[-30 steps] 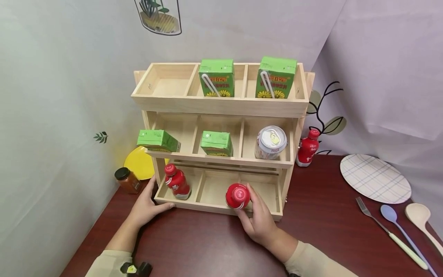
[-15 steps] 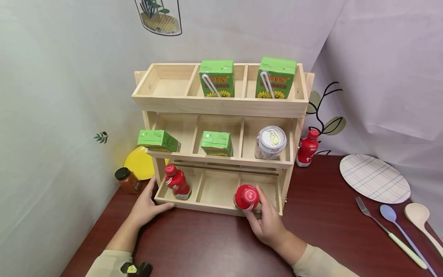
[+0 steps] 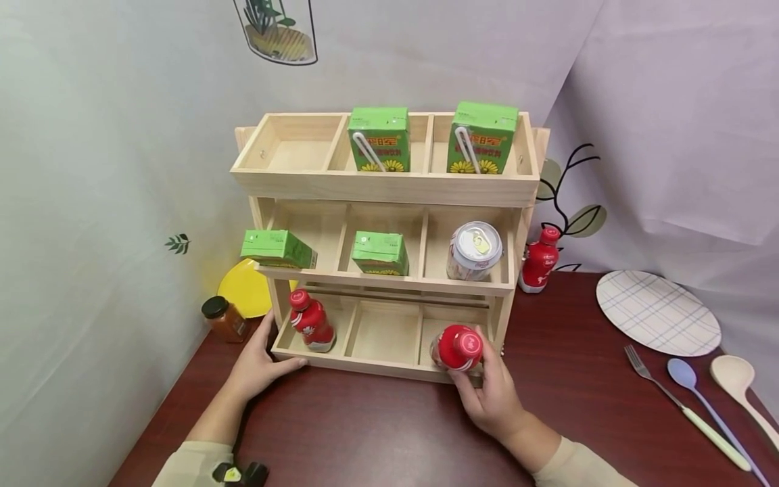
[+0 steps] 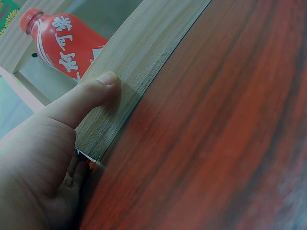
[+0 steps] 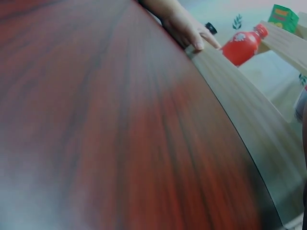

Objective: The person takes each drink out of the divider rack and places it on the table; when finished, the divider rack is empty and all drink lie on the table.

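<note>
A three-tier wooden shelf rack (image 3: 389, 188) stands on the table. My left hand (image 3: 258, 365) grips its lower left corner; in the left wrist view the thumb (image 4: 98, 91) lies on the front board and the other fingers go round the end. With my right hand (image 3: 496, 399) I hold a red plastic bottle (image 3: 456, 348) between thumb and fingers, tilted, over the front of the bottom right compartment. Another red bottle (image 3: 312, 323) stands in the bottom left compartment. The right wrist view shows mostly table and front board, with the held bottle barely at its edge.
Green drink cartons (image 3: 380, 253) sit on the upper tiers, and a can (image 3: 475, 250) stands middle right. A third red bottle (image 3: 539, 260), an oval plate (image 3: 657, 313), a fork (image 3: 688, 409) and two spoons (image 3: 683, 374) lie right; a jar (image 3: 224, 318) and yellow plate (image 3: 246, 287) left.
My right hand has carried the red bottle rightward along the bottom tier, from near the middle divider to the right compartment, and the bottle leans more. The left hand stays on the rack corner.
</note>
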Action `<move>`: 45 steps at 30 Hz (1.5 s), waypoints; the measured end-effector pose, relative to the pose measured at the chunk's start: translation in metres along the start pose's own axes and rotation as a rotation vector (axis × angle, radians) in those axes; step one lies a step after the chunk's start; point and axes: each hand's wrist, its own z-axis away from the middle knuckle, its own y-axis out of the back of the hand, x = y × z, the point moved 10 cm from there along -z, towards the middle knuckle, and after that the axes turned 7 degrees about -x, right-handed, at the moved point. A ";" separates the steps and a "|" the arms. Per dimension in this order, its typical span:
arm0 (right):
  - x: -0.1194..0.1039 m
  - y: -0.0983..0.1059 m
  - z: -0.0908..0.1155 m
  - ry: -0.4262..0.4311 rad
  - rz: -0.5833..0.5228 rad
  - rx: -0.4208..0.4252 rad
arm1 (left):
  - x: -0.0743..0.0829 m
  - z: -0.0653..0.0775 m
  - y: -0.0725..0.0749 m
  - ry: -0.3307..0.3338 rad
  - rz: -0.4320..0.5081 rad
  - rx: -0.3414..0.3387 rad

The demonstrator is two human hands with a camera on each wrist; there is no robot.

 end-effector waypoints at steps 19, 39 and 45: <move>0.022 0.061 0.010 -0.118 -0.015 0.041 | -0.001 0.000 -0.002 0.002 -0.005 -0.004; 0.070 0.099 0.032 -0.361 0.013 0.024 | -0.004 0.002 -0.004 0.009 -0.001 -0.001; 0.096 0.098 0.045 -0.483 0.016 0.001 | -0.001 0.001 -0.001 0.008 -0.014 0.003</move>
